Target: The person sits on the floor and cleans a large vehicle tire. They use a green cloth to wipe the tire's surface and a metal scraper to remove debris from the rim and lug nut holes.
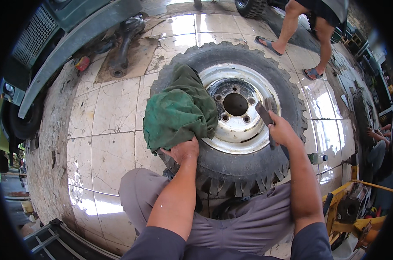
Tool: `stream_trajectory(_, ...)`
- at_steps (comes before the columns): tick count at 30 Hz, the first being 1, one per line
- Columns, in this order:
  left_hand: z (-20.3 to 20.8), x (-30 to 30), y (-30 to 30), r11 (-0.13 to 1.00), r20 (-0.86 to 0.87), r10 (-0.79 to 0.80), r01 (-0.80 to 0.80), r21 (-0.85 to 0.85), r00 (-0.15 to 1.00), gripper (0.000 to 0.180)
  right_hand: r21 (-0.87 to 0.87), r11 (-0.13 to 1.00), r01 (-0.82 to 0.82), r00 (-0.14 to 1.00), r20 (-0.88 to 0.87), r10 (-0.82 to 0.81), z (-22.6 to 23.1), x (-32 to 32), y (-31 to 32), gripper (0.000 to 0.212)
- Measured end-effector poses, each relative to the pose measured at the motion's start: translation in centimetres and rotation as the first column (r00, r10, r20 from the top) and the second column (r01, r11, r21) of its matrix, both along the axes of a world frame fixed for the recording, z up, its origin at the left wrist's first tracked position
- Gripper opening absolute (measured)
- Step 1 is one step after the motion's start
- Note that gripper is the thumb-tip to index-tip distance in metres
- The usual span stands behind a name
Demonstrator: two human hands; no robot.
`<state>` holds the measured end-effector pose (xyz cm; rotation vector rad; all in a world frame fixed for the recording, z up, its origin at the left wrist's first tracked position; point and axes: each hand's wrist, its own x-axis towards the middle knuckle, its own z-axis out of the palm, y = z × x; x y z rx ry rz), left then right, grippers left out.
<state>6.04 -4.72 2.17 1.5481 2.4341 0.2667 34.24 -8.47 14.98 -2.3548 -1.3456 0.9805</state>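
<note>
A large off-road tyre (253,167) on a worn white steel rim (220,73) lies flat on the floor in front of my bent knees. The rim has a round centre hole and several bolt holes. My left hand (183,151) grips the near edge of a bunched green cloth (175,112), which covers the left part of the tyre and some of the rim. Whatever lies under the cloth is hidden. In my right hand (284,130) is a flat dark metal bar (263,114), held above the right side of the rim and tilted toward the hub. Its exact kind is unclear.
Beyond the wheel on the right stands a person in sandals (287,26). A plastic bottle (318,158) is right of the tyre. A yellow metal frame (339,203) stands at lower right. A vehicle bumper (75,39) and a greasy metal part (125,47) on cardboard are at upper left.
</note>
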Motion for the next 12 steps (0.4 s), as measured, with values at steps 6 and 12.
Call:
stream_trajectory(6, 0.2, 0.4, 0.2, 0.999, -0.003, -0.008, 0.008, -0.036, 1.0, 0.076, 0.102, 0.992, 0.075, 0.991, 0.103, -0.085, -5.4, 1.4, 3.2, 0.056)
stream_trajectory(12, 0.5, -0.1, 0.7, 0.998, -0.032, -0.027, 0.025, -0.05, 0.999, 0.075, -0.023, 0.997, 0.075, 0.988, 0.138, -0.071, -7.8, 2.2, 5.2, 0.059)
